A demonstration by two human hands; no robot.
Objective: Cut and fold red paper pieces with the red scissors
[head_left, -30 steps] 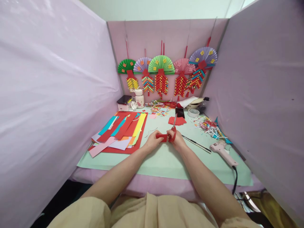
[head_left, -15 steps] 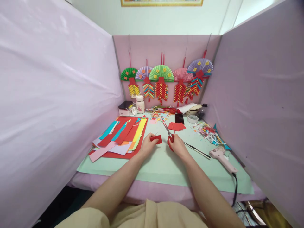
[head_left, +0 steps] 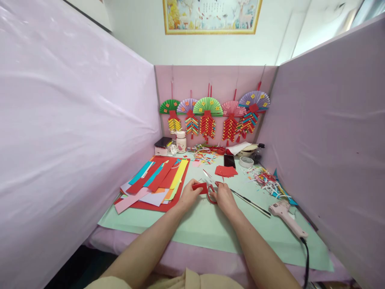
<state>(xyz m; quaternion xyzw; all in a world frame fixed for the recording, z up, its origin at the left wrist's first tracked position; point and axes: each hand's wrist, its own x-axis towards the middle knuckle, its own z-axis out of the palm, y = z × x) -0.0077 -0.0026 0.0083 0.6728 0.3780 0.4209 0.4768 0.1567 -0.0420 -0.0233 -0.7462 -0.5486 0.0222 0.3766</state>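
My left hand [head_left: 190, 195] pinches a small red paper piece [head_left: 201, 188] by its left side, just above the green table cover. In my right hand [head_left: 224, 196] is a pair of red-handled scissors [head_left: 211, 194], my fingers through and around the handles. The blades are spread and point away from me to the upper left, close beside the paper's right edge. Beyond the scissors lies a small stack of red paper rectangles [head_left: 226, 171]. Fingertips of both hands are partly hidden by the paper and the handles.
Coloured paper sheets and strips [head_left: 159, 180] lie at the left. A hot glue gun [head_left: 287, 218] with a black cable rests at the right, near a thin black-and-white rod [head_left: 251, 202] and paper scraps [head_left: 266, 178]. A phone [head_left: 229, 161], white tape roll [head_left: 246, 162] and bottle [head_left: 181, 142] stand farther back.
The scissors have swung closer to the red paper piece and their handles have spread. Both hands have come nearer each other. The camera view has tilted up, showing more of the wall picture.
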